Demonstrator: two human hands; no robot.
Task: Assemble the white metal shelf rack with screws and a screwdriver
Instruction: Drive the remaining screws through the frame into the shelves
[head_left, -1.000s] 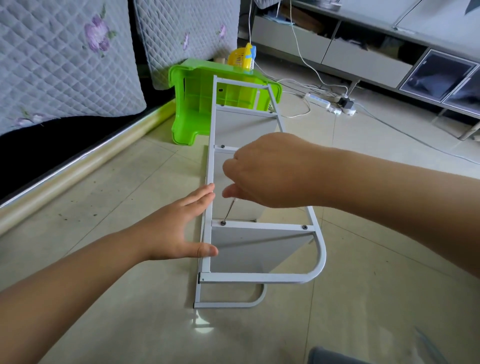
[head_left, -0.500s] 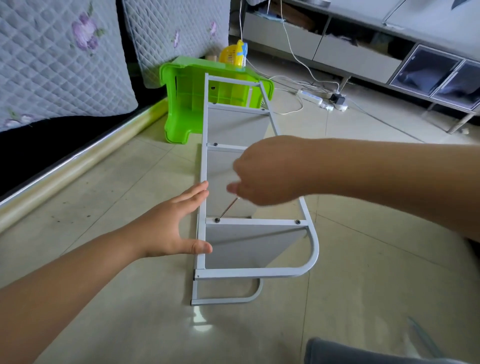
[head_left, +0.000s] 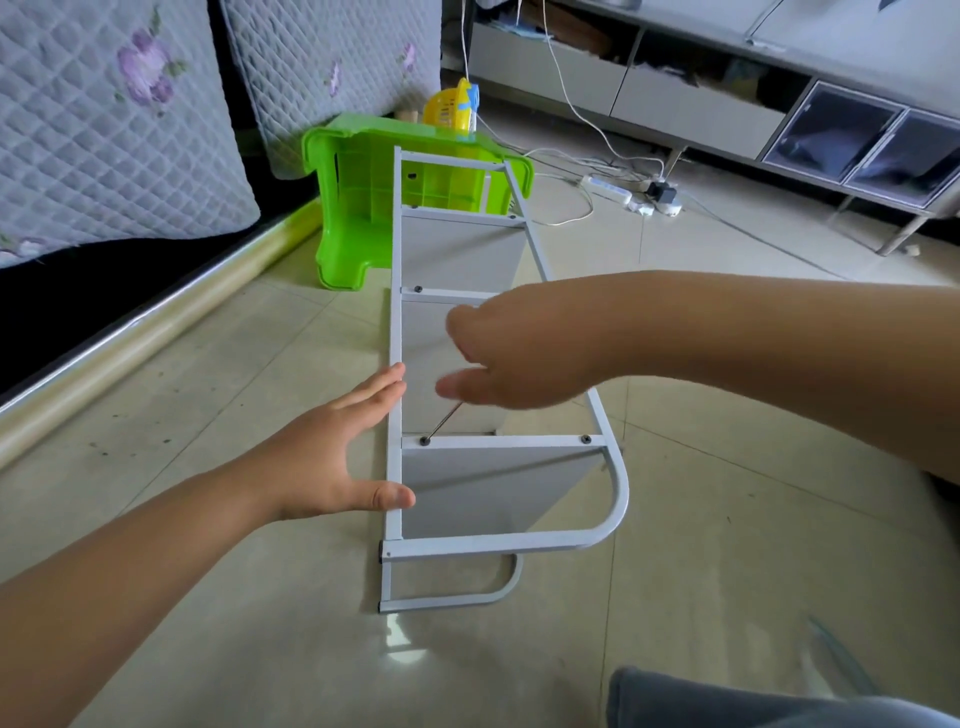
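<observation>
The white metal shelf rack (head_left: 618, 499) lies on its side on the tiled floor, its far end against a green stool. My left hand (head_left: 332, 462) presses flat against the rack's left upright, fingers straight and thumb on the tube. My right hand (head_left: 519, 353) is above the rack and holds a screwdriver whose thin shaft (head_left: 444, 423) slants down to a dark screw (head_left: 425, 441) at the left end of the near crossbar. The handle is hidden inside the hand. Another screw (head_left: 586, 439) sits at that bar's right end, and one more screw (head_left: 417, 289) on the middle crossbar.
An overturned green plastic stool (head_left: 358, 208) stands behind the rack, with a yellow object (head_left: 452, 111) past it. A quilted mattress (head_left: 104, 130) and a gold-edged bed base (head_left: 156, 322) run along the left. A power strip with cables (head_left: 631, 195) lies by a grey cabinet (head_left: 727, 88).
My right hand has turned on the screwdriver, with thumb and fingers now spread more. The screwdriver tip stays on the same screw. My left hand has kept its place on the upright.
</observation>
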